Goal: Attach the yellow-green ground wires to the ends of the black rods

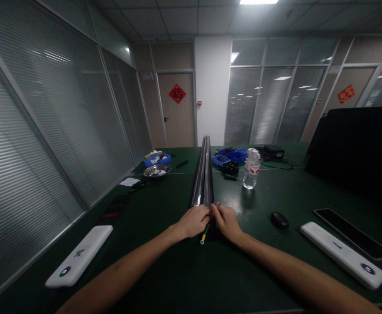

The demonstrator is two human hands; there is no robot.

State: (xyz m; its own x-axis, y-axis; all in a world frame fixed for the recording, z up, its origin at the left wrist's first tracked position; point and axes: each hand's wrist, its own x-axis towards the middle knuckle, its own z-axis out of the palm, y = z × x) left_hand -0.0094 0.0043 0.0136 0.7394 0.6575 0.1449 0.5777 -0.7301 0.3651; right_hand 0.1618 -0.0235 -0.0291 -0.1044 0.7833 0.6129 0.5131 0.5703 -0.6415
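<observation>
A long, dark, glossy metal profile (200, 183) with a lengthwise groove runs away from me across the green table. At its near end my left hand (195, 220) is closed, fingertips pressed in at the groove. My right hand (226, 221) is also closed, touching the profile's right side close to my left fingers. What the fingertips grip is hidden. A small shiny metal piece (218, 203) shows by my right index finger. Below and between the hands, a yellow-green wire (204, 237) ends in a ring terminal pointing toward me.
Right of the profile stand blue bins (221, 160), a screwdriver (231, 178), a water bottle (251, 169), a mouse (279, 220), a phone (352, 233) and a white power bank (343, 253). Leftward are a metal bowl (157, 171), a blue tray (157, 160) and another white power bank (81, 256).
</observation>
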